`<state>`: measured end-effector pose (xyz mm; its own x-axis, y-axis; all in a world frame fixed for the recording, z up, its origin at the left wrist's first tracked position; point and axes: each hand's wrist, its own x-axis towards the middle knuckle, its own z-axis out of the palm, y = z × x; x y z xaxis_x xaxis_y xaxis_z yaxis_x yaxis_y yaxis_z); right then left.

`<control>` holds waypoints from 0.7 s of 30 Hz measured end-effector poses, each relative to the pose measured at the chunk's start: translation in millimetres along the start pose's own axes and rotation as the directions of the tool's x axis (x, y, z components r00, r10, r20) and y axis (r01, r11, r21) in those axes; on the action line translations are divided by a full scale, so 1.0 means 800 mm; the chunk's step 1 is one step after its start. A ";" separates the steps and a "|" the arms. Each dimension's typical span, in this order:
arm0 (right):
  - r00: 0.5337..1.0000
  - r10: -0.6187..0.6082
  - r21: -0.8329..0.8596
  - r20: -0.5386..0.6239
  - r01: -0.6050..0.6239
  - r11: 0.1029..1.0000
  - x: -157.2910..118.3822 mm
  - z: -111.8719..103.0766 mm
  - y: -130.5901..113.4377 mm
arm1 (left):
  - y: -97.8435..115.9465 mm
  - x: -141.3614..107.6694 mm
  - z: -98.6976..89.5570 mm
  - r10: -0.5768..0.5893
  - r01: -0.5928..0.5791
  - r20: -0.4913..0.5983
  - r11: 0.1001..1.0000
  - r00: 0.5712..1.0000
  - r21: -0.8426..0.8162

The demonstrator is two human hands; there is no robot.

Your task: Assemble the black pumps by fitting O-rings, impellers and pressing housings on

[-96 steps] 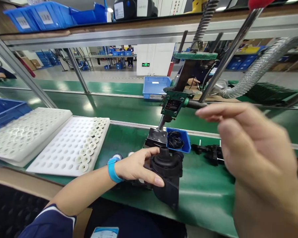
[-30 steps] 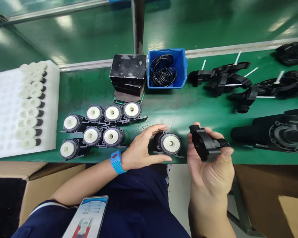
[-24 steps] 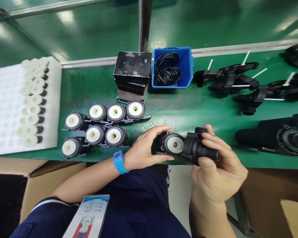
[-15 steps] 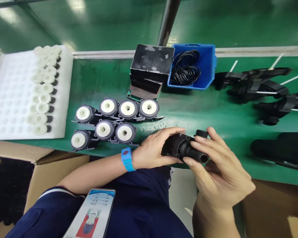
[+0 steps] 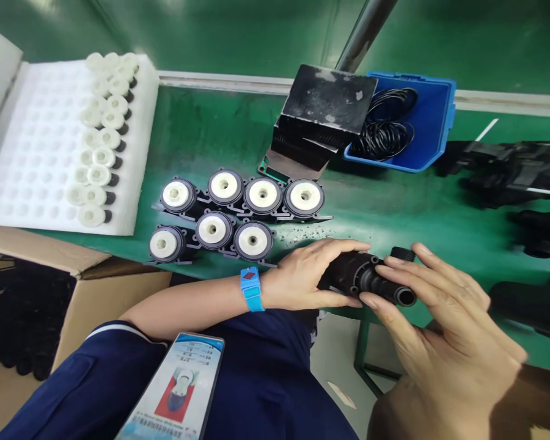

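A black plastic housing (image 5: 348, 272) with a round open spout and a threaded port lies between my two hands, over the front edge of the green bench. My left hand (image 5: 311, 275), with a blue band at its wrist, is wrapped round the housing's left end. The fingers and thumb of my right hand (image 5: 440, 305) are closed round its spout end from the right. To the left stand several black units (image 5: 253, 241) in two rows, each topped with a white disc.
A white foam tray (image 5: 36, 146) holds white-topped rotors at the left. Behind are a black box (image 5: 330, 101) and a blue bin (image 5: 433, 131) of black rings. Black parts (image 5: 522, 174) lie at the right; a cardboard box (image 5: 105, 305) is below left.
The whole view has shifted, so the bench items and both hands sit further right in the picture. Both hands keep their hold on the black housing.
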<state>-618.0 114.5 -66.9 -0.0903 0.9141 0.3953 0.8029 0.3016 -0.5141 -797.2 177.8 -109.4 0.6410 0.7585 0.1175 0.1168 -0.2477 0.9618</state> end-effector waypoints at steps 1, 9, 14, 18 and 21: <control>1.000 0.002 -0.023 -0.015 -0.003 1.000 -0.001 0.001 -0.002 | 0.000 0.000 0.000 -0.002 0.002 -0.005 1.000 1.000 0.004; 0.998 -0.056 -0.081 0.009 0.056 0.995 0.006 -0.003 -0.003 | 0.000 0.001 0.000 -0.029 0.029 0.002 1.000 1.000 -0.012; 0.994 -0.109 -0.128 -0.013 0.106 0.986 0.010 -0.002 0.001 | 0.003 0.001 -0.001 -0.018 0.018 -0.002 1.000 1.000 -0.005; 0.992 -0.106 -0.108 -0.069 0.098 0.989 0.005 0.006 0.005 | 0.002 0.004 0.002 0.039 -0.038 -0.039 0.999 0.998 0.017; 0.989 -0.118 -0.042 -0.094 0.115 0.993 0.004 0.009 0.010 | 0.003 0.004 0.006 0.034 -0.033 -0.081 0.999 0.996 0.013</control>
<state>-616.2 121.4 -75.1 -0.1288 0.8426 0.5229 0.8116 0.3926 -0.4326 -791.0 176.6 -108.2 0.5808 0.7960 0.1703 0.1049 -0.2806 0.9541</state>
